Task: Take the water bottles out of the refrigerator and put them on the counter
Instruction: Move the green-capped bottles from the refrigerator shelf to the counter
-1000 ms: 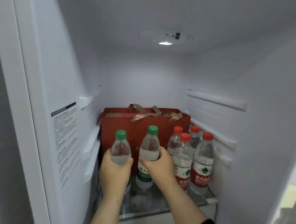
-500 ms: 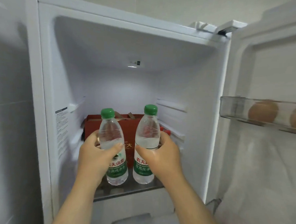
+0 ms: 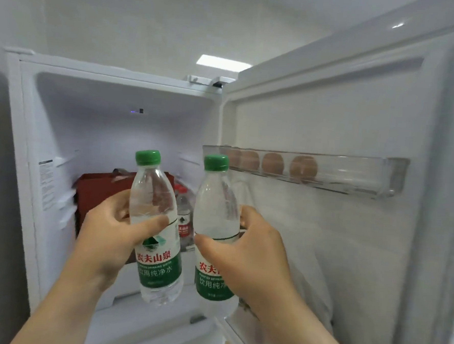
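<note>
Fridge (image 3: 117, 128) open; left hand (image 3: 110, 234) and right hand (image 3: 252, 256) each grip a full, heavyish, slick bottle (image 3: 155, 220) mid-body.

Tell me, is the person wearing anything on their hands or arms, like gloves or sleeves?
No gloves. Both the left hand and the right hand are bare, with no rings or bracelets showing. The forearms are bare too, as far down as the picture reaches, so no sleeve or watch shows. The fingernails look short and plain.
</note>
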Demonstrator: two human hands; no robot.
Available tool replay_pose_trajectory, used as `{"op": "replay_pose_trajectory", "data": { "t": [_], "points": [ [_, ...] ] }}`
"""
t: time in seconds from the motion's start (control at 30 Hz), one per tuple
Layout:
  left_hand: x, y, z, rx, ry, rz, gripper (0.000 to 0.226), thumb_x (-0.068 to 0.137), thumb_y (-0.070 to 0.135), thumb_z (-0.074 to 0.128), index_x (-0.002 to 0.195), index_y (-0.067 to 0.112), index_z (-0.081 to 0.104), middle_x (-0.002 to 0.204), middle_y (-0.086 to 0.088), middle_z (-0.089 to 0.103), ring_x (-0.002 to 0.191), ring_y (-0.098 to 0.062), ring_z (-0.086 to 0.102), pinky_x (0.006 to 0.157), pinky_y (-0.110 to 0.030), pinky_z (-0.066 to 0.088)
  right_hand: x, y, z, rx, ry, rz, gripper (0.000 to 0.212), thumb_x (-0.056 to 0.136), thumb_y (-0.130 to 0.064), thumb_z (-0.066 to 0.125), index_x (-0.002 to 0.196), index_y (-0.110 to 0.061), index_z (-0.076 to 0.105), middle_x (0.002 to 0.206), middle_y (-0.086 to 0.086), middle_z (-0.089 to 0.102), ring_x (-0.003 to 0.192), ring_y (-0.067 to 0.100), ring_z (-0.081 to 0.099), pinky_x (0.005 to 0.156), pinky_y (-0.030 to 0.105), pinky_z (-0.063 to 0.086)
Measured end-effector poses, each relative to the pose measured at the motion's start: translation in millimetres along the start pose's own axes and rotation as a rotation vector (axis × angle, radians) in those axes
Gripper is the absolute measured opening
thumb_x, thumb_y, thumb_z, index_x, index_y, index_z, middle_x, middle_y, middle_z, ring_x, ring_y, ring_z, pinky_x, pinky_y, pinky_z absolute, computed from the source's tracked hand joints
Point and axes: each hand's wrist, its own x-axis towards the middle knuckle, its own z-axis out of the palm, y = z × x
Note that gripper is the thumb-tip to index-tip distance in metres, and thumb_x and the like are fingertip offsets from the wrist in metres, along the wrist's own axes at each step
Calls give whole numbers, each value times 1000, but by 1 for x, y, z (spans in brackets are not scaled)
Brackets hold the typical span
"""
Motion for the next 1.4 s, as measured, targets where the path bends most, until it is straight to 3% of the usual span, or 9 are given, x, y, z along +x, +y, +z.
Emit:
{"op": "replay_pose_trajectory", "data": {
  "t": [0.07, 0.23, 0.33, 0.47, 0.67, 0.77, 0.9, 1.07, 1.4],
  "points": [
    [-16, 17, 15, -45, -74, -5, 41, 56, 16, 86, 84, 42, 72, 90, 5, 77, 83, -27, 74, 71, -49, 58, -19, -9, -29, -6, 40, 12, 43, 53, -54, 77, 92, -40, 63, 82, -26, 71, 75, -2, 69, 71, 33, 61],
    [-40, 50, 61, -164, -329, 47, 100, 23, 48, 93, 116, 20, 66, 99, -5, 77, 86, -25, 75, 73, -48, 55, -66, -35, -107, -115, 179, -3, 41, 57, -47, 78, 96, -40, 66, 87, -25, 72, 79, -4, 69, 72, 30, 61],
    [-49, 63, 94, -298, -478, 72, 113, 19, 54, 94, 121, 14, 63, 101, -10, 77, 90, -28, 74, 74, -48, 57, -100, -48, -147, -185, 260, 10, 46, 58, -45, 78, 102, -39, 67, 91, -24, 74, 83, -4, 71, 73, 24, 59],
    [-66, 70, 139, -462, -651, 75, 110, 12, 54, 95, 113, 17, 69, 98, -9, 77, 87, -25, 75, 62, -27, 59, -144, -66, -191, -246, 349, 81, 41, 63, -31, 82, 101, -36, 70, 87, -24, 75, 80, -7, 70, 61, 9, 53],
    [-124, 89, 213, -606, -921, 113, 105, 21, 56, 94, 118, 26, 69, 102, -8, 77, 91, -30, 75, 72, -46, 59, -216, -72, -249, -374, 656, 215, 36, 62, -29, 83, 95, -36, 71, 85, -21, 76, 77, -3, 72, 57, 10, 53],
    [-162, 111, 260, -756, -1045, 88, 98, 25, 42, 96, 116, 20, 70, 102, -11, 76, 92, -32, 74, 76, -42, 59, -253, -70, -279, -455, 811, 274, 37, 58, -33, 83, 94, -36, 70, 83, -23, 75, 75, -5, 71, 56, 9, 50],
    [-219, 146, 322, -827, -1128, 77, 59, 37, 28, 84, 94, 36, 77, 95, -2, 78, 88, -23, 75, 77, -38, 56, -299, -67, -324, -508, 923, 310, 38, 59, -34, 81, 95, -33, 71, 86, -20, 76, 79, -1, 72, 66, 20, 55],
    [-295, 183, 393, -855, -1248, 61, 50, 42, 28, 82, 90, 39, 76, 94, -2, 78, 86, -22, 75, 68, -29, 58, -359, -65, -389, -595, 995, 331, 38, 62, -34, 82, 99, -32, 72, 90, -18, 77, 82, 3, 73, 73, 32, 59],
    [-424, 210, 548, -701, -1301, -36, 47, 67, -1, 84, 93, 35, 68, 90, 9, 77, 82, -12, 74, 71, -31, 55, -442, -20, -543, -632, 1125, 470, 36, 67, -32, 85, 99, -34, 67, 91, -15, 75, 81, -2, 69, 63, 15, 52]
  ]
}}
